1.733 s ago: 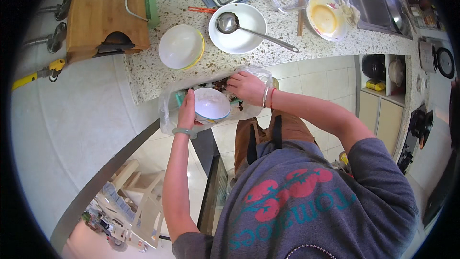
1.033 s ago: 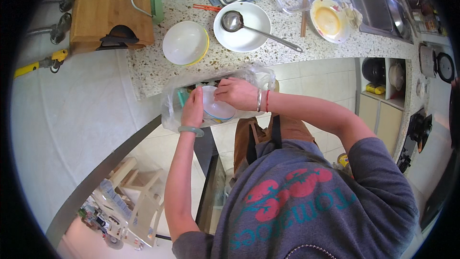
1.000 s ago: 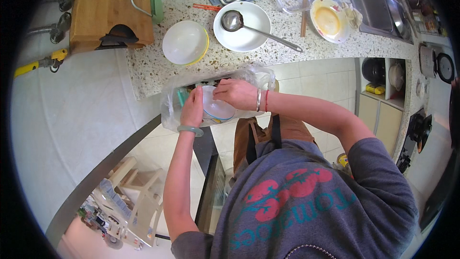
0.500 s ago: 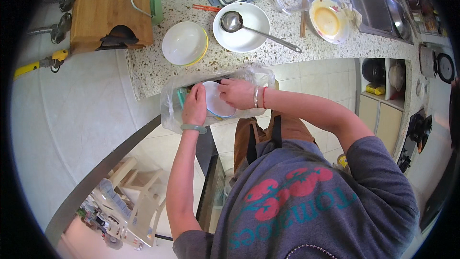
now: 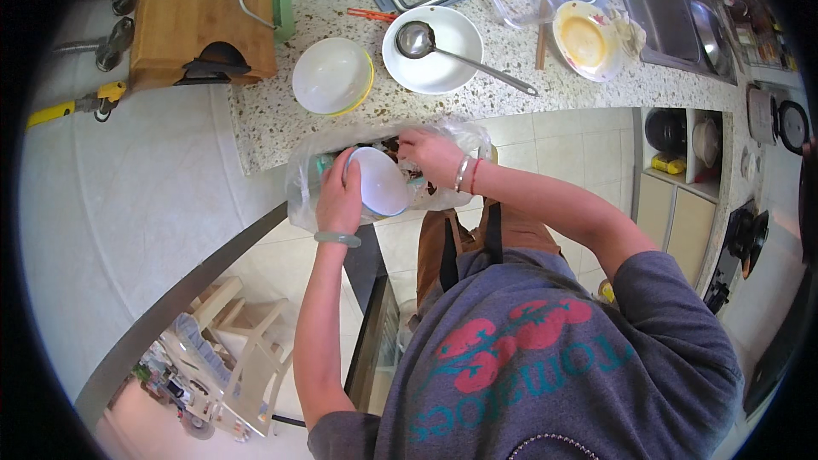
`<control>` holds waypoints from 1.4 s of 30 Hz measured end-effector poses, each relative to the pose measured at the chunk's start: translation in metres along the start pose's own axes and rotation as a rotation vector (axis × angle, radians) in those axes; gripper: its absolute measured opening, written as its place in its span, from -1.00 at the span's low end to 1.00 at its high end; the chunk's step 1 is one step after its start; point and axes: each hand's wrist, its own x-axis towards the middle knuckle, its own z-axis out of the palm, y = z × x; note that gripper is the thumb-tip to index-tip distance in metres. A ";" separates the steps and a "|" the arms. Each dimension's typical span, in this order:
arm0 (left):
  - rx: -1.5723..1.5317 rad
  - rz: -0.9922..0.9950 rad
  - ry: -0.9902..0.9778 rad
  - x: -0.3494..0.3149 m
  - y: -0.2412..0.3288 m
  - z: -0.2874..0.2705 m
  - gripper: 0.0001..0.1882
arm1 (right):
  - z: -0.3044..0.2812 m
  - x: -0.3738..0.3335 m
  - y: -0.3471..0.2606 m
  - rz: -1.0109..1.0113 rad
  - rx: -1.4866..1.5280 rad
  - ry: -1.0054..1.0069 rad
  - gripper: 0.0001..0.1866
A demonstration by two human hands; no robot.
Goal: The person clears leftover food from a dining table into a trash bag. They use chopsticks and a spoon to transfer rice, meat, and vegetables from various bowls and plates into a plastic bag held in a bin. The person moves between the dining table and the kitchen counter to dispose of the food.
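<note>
My left hand (image 5: 339,196) is closed on the edge of a white bowl (image 5: 382,183) with a blue rim. The bowl is tilted over a clear plastic bag (image 5: 303,175) that lines a bin below the counter's front edge. Dark scraps show inside the bag, beyond the bowl. Just right of the bowl, my right hand (image 5: 433,156) hangs over the bag's opening, its fingers drawn together and pointing down. Whatever those fingers hold, if anything, is too small to make out.
On the speckled counter (image 5: 264,119) stand a yellow-rimmed white bowl (image 5: 331,77), a white bowl (image 5: 439,72) with a ladle (image 5: 477,68) in it, and a stained plate (image 5: 584,38). A wooden board (image 5: 192,13) lies at left; a sink (image 5: 656,13) is at far right.
The bowl has tipped and come slightly nearer to me in my left hand, baring more of the bag's contents. My right hand has left the bowl and moved right, over the bag.
</note>
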 end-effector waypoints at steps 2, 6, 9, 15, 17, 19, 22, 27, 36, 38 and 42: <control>-0.169 -0.115 -0.019 -0.006 -0.008 -0.003 -0.56 | -0.002 -0.002 -0.003 0.176 0.113 0.025 -0.89; -0.587 -0.016 0.023 -0.013 -0.035 0.001 -0.52 | -0.051 0.013 -0.049 0.736 0.587 -0.271 -0.81; -0.857 -0.043 0.075 -0.027 -0.013 0.007 -0.51 | -0.063 0.007 -0.059 0.684 0.633 -0.167 -0.78; -0.912 0.161 0.045 -0.048 0.104 0.013 -0.51 | -0.161 -0.016 -0.054 0.398 0.183 0.173 -0.78; -0.940 0.226 0.011 -0.048 0.160 0.025 -0.51 | -0.197 -0.033 -0.035 0.405 0.115 0.262 -0.78; -0.963 0.289 -0.072 -0.042 0.199 0.044 -0.45 | -0.236 -0.046 -0.021 0.552 0.179 0.269 -0.81; -1.075 0.246 -0.157 -0.036 0.262 0.085 -0.37 | -0.280 -0.070 0.017 0.707 0.207 0.375 -0.79; -1.209 0.195 -0.288 -0.007 0.309 0.189 -0.35 | -0.303 -0.116 0.113 0.874 0.065 0.511 -0.76; -1.261 0.044 -0.321 0.040 0.340 0.273 -0.43 | -0.305 -0.144 0.198 0.992 0.112 0.575 -0.75; -1.273 0.048 -0.306 0.044 0.339 0.278 -0.43 | -0.304 -0.145 0.203 0.999 0.107 0.572 -0.75; -1.290 0.103 -0.270 0.044 0.332 0.292 -0.42 | -0.302 -0.153 0.210 0.974 0.091 0.521 -0.69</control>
